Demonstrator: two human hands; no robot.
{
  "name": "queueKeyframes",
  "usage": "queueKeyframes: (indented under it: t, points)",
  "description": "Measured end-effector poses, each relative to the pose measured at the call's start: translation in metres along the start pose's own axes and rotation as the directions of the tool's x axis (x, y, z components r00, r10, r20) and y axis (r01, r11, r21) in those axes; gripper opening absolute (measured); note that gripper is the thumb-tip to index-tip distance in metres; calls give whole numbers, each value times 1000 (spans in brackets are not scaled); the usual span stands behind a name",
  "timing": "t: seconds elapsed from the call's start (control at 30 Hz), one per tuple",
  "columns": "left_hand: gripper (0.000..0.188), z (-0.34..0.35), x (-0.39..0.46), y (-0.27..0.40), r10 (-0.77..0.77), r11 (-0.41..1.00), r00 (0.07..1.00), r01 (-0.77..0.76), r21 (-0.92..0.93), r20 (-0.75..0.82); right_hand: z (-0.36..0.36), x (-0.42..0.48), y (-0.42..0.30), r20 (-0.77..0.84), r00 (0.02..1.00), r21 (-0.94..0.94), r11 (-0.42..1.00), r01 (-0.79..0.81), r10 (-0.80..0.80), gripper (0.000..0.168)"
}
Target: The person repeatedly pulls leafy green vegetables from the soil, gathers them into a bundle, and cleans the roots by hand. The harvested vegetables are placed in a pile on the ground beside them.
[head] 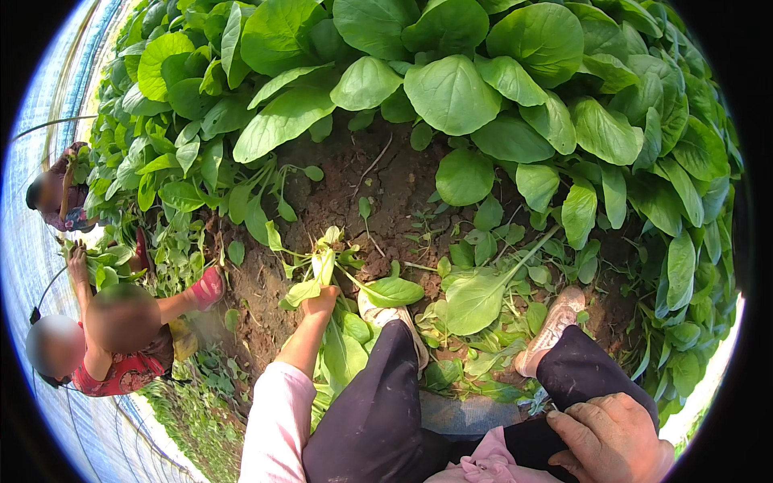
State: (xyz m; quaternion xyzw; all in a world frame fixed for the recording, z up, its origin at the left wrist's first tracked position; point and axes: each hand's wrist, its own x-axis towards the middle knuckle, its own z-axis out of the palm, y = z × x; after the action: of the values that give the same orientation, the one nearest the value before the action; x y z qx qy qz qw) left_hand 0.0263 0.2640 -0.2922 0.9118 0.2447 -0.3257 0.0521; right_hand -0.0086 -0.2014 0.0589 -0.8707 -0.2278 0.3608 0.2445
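Note:
My left hand [321, 302] grips a leafy green plant [323, 265] by its pale stems, low over the soil. The root end, with some earth about it, points away from me. Broad leaves [344, 350] hang below my hand, beside my left leg. Over my right thigh is my right hand [610, 431], its fingers loosely bent and the thumb apart. I see nothing in it, though the palm is hidden. A large loose leaf [480, 299] with a long stalk lies between my shoes.
Dense leafy greens [450, 93] stand ahead and to the right. Bare brown soil [386, 163] and leaf litter [483, 368] cover the ground. A person in red [127, 377] holds greens at left, a pink shoe [208, 288] stretched out. Another person [63, 187] crouches farther back.

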Motion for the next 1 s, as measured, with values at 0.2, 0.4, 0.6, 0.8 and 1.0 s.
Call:
queueKeyframes:
  t: [0.2,0.4,0.6,0.8,1.0]
  points:
    - [34,-12,10,-28,56,982,998,-55,-181,-1,1,-2,1,-17,1000,21,1000,-3,3,42]
    - [39,-79,-1,-4,12,992,986,8,-123,166,5,-6,1,-82,996,-22,1000,17,-19,40]
    - [39,-135,-31,-5,12,1000,936,-11,-3,352,1,-3,4,-83,996,-16,1000,26,-27,39]
    - [41,-181,-104,83,431,884,900,-436,168,66,-4,-7,-13,-29,997,133,989,-64,68,49]
    - [43,-51,-74,85,603,602,777,-592,536,180,7,9,-15,-191,981,-94,995,26,-43,44]
